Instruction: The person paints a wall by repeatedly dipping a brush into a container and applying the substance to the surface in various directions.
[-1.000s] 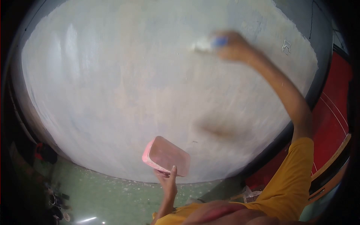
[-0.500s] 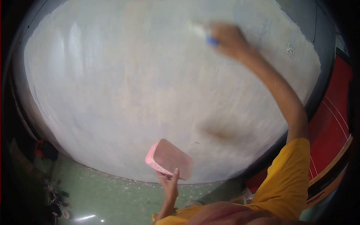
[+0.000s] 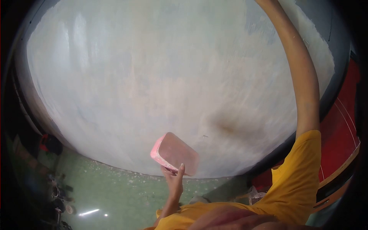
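My left hand (image 3: 175, 178) grips a pink plastic tub (image 3: 177, 154) by its lower edge, thumb on the near side. The tub is tilted, and pale smears mark its rim. Before me stands a wall (image 3: 126, 92) covered in uneven whitish paint, with a darker grey border around the painted patch. My right arm (image 3: 299, 65) reaches up along the right side of the wall. Its hand lies beyond the top edge of the view, so whatever it holds is hidden.
Green floor (image 3: 115, 191) with white specks runs along the wall's foot. A red and black object (image 3: 50, 143) sits at the lower left, above several small items. To the right is a red panel (image 3: 339, 126) with white lines. A clear plastic bag (image 3: 255, 195) lies near my body.
My right hand, earlier at the upper wall with a blue-and-white tool, has risen out of view. The left hand and tub have shifted slightly upward in the picture.
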Demonstrator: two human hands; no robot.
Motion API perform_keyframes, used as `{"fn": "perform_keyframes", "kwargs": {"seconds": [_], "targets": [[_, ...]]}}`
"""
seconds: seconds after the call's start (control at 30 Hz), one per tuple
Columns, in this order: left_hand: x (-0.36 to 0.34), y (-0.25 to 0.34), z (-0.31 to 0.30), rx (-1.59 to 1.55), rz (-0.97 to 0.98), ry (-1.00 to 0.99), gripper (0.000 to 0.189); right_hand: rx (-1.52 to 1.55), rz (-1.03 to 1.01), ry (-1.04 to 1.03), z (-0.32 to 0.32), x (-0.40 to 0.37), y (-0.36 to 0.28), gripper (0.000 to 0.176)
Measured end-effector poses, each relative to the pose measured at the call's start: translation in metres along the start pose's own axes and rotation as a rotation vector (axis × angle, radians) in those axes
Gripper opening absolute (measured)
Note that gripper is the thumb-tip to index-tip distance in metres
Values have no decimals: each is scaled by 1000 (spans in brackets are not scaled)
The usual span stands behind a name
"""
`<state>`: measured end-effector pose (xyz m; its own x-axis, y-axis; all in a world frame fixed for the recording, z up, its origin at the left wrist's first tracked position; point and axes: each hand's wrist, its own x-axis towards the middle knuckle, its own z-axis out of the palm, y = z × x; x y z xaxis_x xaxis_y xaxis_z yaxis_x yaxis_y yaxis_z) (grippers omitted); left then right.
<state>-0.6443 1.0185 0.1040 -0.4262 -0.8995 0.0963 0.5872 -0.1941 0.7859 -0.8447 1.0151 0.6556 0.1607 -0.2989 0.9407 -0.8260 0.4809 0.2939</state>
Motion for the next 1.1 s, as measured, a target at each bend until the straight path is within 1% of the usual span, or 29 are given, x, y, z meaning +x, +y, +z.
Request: {"fn": "perform_keyframes", "kwargs": {"seconds": [0.07, 0.1, 0.13, 0.17, 0.2, 0.23, 0.27, 0.33, 0.43, 0.47, 0.5, 0.53, 0.57, 0.6, 0.63, 0.67, 0.77, 0.83, 0.87, 0.9, 0.93, 0.97, 1.03, 1.1], "targets": [[1, -1, 1, 7, 0, 6, 79, 9, 43, -92, 25, -33, -3, 22], [2, -1, 3, 10, -2, 13, 79, -137, -177, -237, 57, -72, 13, 24], [2, -1, 4, 13, -5, 18, 79, -431, -374, -146, 62, -115, -10, 13], [2, -2, 4, 19, -8, 8, 77, -218, -542, -6, 88, -161, -9, 5], [3, -5, 3, 26, -7, -4, 74, -241, -527, -217, 94, -210, -22, 8], [2, -6, 3, 33, -10, -15, 72, -132, -598, -251, 92, -250, -34, 15], [1, -6, 4, 41, -1, -11, 71, 49, -546, -265, 102, -292, -46, 18], [0, -2, 7, 57, 16, -1, 70, 203, -603, -388, 94, -333, -65, 18], [1, -2, 3, 85, -3, -6, 68, 387, -419, -552, 92, -324, -61, 20], [3, -2, 4, 80, -11, 0, 71, 217, -355, -750, 92, -294, -47, 28], [3, -2, 3, 74, -19, 6, 74, 229, -242, -619, 90, -263, -35, 18], [2, -2, 1, 68, -28, 14, 77, 176, -128, -519, 90, -232, -22, 15], [3, -4, -1, 63, -30, 19, 77, 228, -75, -273, 94, -201, -9, 19], [5, -8, -3, 56, -29, 24, 76, 187, -200, -132, 90, -171, 1, 17], [5, -10, -4, 51, -32, 29, 76, 165, -157, -114, 65, -137, -9, 16], [4, -12, -6, 48, -20, 41, 76, 143, -113, -93, 51, -116, -20, 18], [6, -12, -3, 48, 7, 65, 76, -87, -345, 264, 80, -100, -15, 14], [6, -11, -1, 69, 16, 71, 76, -24, -251, -80, 118, -133, -24, 10], [5, -14, -2, 68, 0, 87, 76, -345, -496, -11, 106, -166, -47, 5], [6, -21, -3, 69, -13, 101, 76, -208, -517, -10, 130, -204, -53, 4], [7, -26, -5, 68, -24, 113, 76, -153, -601, -33, 143, -242, -64, 8], [9, -30, -5, 54, 1, 124, 76, -59, -640, -55, 150, -278, -76, 13], [11, -38, -6, 29, 44, 148, 75, 95, -757, -386, 148, -333, -96, 22], [8, -33, -3, 41, 9, 137, 72, 274, -588, -543, 143, -332, -98, 21]]}}
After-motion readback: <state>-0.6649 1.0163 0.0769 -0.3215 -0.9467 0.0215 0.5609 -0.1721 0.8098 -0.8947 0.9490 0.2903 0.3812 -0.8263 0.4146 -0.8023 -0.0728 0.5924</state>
